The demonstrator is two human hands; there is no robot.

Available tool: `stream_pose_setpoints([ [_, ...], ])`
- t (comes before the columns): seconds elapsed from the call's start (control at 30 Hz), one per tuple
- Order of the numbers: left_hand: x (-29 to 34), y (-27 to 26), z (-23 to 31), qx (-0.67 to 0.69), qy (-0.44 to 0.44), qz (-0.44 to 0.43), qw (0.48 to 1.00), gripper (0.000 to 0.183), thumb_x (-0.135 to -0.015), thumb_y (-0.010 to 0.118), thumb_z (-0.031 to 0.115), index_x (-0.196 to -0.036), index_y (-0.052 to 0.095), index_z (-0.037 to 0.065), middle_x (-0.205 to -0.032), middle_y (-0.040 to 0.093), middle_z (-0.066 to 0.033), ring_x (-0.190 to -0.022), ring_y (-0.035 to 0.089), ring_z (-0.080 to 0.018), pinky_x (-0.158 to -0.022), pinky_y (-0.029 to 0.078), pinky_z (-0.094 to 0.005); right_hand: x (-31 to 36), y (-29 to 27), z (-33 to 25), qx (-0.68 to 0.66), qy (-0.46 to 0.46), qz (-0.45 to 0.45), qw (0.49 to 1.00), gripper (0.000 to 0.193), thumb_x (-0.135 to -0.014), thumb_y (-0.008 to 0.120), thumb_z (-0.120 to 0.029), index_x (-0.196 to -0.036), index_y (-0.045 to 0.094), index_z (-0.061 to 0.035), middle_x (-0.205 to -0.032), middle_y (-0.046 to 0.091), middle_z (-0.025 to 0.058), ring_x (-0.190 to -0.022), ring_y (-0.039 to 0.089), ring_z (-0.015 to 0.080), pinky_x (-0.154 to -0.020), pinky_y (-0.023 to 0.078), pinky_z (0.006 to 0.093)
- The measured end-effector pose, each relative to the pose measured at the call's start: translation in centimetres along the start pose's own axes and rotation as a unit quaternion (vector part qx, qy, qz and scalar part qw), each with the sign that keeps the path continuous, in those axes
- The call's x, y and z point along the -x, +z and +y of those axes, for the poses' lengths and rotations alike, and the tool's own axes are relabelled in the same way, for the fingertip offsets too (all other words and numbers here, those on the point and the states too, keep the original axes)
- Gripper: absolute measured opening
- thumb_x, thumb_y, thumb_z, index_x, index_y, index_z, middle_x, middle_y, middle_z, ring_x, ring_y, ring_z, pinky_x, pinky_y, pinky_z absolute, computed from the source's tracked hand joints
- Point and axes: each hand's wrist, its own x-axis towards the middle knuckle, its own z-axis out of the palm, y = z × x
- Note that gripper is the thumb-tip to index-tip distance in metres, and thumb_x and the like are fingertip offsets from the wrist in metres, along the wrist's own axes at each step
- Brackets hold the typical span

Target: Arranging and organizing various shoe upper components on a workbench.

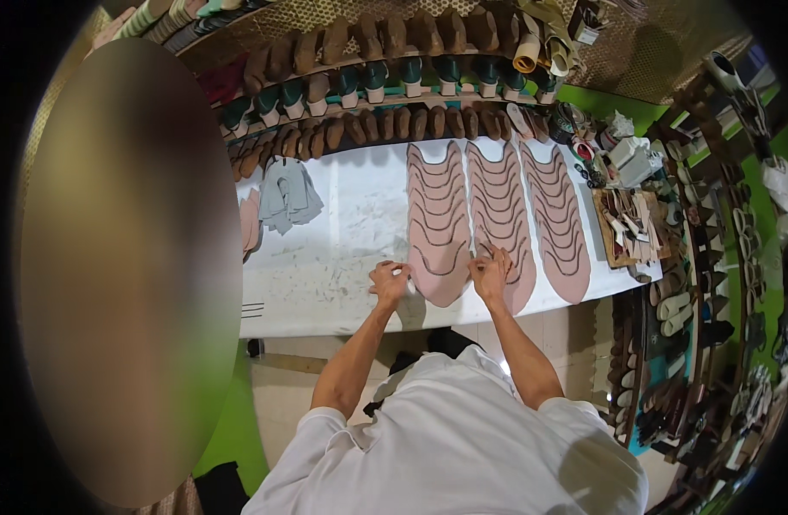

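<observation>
Three columns of overlapping pink U-shaped shoe upper pieces, with dark curved inner edges, run lengthwise on the white-topped table [360, 197]. At the near end of the left column lies the front pink shoe upper piece [441, 283]. My left hand [390, 283] is at its left edge, thumb and fingertips brought together on the rim. On its opposite edge, my right hand [491, 270] pinches in the same way, partly over the middle column [501, 215]. The right column [557, 223] lies apart from both hands.
Grey cut pieces [289, 196] and pink pieces [250, 221] lie at the table's left. A wooden board [613, 232] with tools stands at the right. Racks of brown shoe lasts [368, 39] line the back; shoe shelves [707, 232] stand right. A large blurred oval covers the left.
</observation>
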Motion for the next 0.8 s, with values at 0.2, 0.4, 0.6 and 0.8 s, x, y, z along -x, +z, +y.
stream_pose_setpoints([
  [0.2, -2.8, 1.3, 0.1, -0.009, -0.009, 0.011, 1.000, 0.031, -0.082, 0.079, 0.043, -0.098, 0.084, 0.016, -0.134, 0.062, -0.0104, -0.133, 0.044, -0.0362, -0.103, 0.032, -0.0633, -2.8, 1.0, 0.0, 0.015, 0.000, -0.023, 1.000, 0.017, -0.084, 0.075, -0.026, -0.087, 0.081, -0.0110, -0.147, 0.056, 0.0126, -0.147, 0.033, 0.0423, -0.120, 0.016, 0.0625],
  [0.4, -4.0, 2.4, 0.0, -0.033, -0.010, 0.033, 0.999, 0.036, -0.081, 0.081, 0.045, -0.098, 0.084, 0.014, -0.135, 0.060, -0.0109, -0.132, 0.044, -0.0352, -0.108, 0.027, -0.0613, -4.3, 1.2, 0.3, 0.002, 0.006, -0.038, 0.999, 0.020, -0.086, 0.077, -0.028, -0.088, 0.082, -0.0087, -0.149, 0.056, 0.0181, -0.146, 0.034, 0.0440, -0.121, 0.016, 0.0585],
  [0.6, -3.9, 2.2, 1.3, -0.060, -0.022, 0.023, 0.998, 0.036, -0.081, 0.081, 0.046, -0.098, 0.084, 0.015, -0.134, 0.060, -0.0133, -0.131, 0.044, -0.0354, -0.107, 0.027, -0.0610, -4.6, 1.3, 0.5, 0.002, 0.015, -0.053, 0.998, 0.022, -0.086, 0.078, -0.029, -0.092, 0.082, -0.0091, -0.152, 0.054, 0.0181, -0.148, 0.033, 0.0443, -0.121, 0.017, 0.0590],
  [0.8, -3.6, 2.3, 1.2, -0.064, -0.012, 0.034, 0.997, 0.034, -0.082, 0.080, 0.046, -0.097, 0.085, 0.015, -0.132, 0.060, -0.0142, -0.130, 0.044, -0.0355, -0.105, 0.027, -0.0593, -4.2, 0.9, -0.1, 0.026, 0.017, -0.065, 0.997, 0.020, -0.088, 0.077, -0.028, -0.096, 0.081, -0.0100, -0.155, 0.049, 0.0155, -0.149, 0.031, 0.0429, -0.121, 0.011, 0.0649],
])
